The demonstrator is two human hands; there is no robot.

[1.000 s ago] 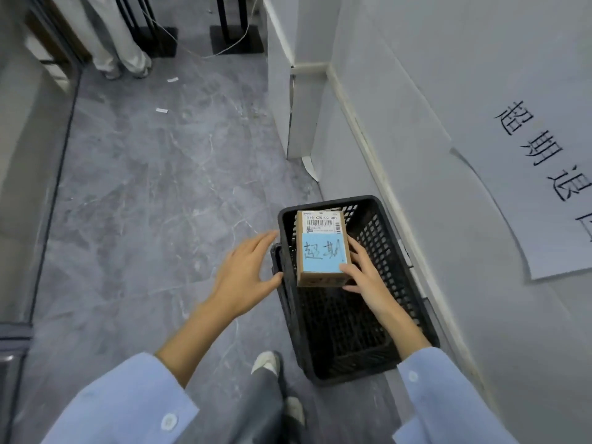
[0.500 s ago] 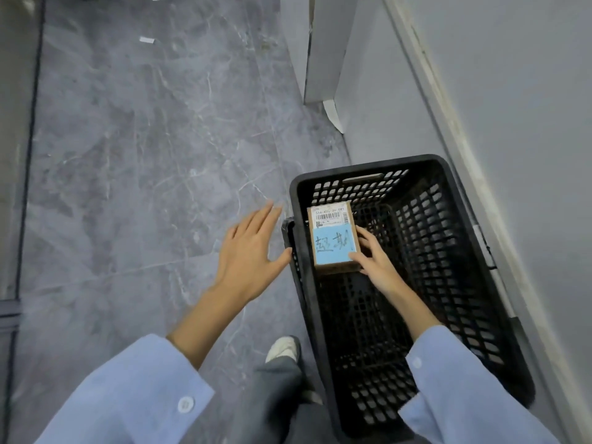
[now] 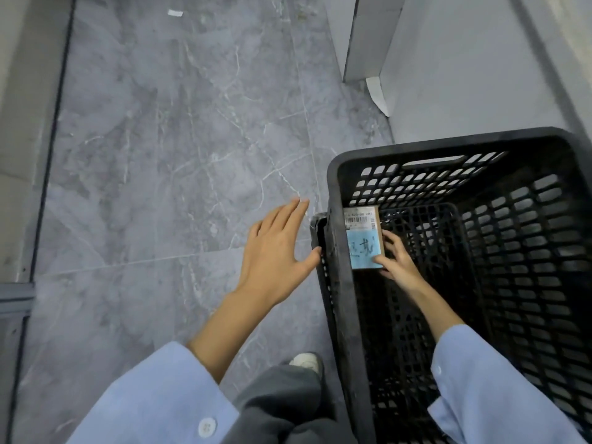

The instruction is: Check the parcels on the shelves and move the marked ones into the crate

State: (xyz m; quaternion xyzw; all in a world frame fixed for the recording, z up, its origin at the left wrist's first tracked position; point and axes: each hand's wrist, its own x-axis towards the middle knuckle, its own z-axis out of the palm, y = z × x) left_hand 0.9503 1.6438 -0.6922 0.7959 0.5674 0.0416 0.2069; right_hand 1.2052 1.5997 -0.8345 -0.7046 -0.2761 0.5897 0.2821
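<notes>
A small brown cardboard parcel point(image 3: 363, 238) with a barcode label and a blue handwritten note is deep inside the black perforated crate point(image 3: 336, 193), against its left wall. My right hand point(image 3: 397, 261) reaches down into the crate and grips the parcel's right side and lower corner with curled fingers. My left hand point(image 3: 275, 251) hovers outside the crate with fingers spread and straight, its thumb tip touching the crate's left rim. Whether the parcel rests on the crate's floor I cannot tell.
The crate stands on a grey marble-patterned floor point(image 3: 176, 139) against a grey wall point(image 3: 464, 75) on the right. A white post point(image 3: 368, 36) rises beyond the crate. My shoe point(image 3: 306, 362) and trouser leg sit just left of the crate's near corner.
My right hand has lowered the parcel from above the crate's rim down deep inside it. My head has come closer to the crate. The left hand stays beside the rim.
</notes>
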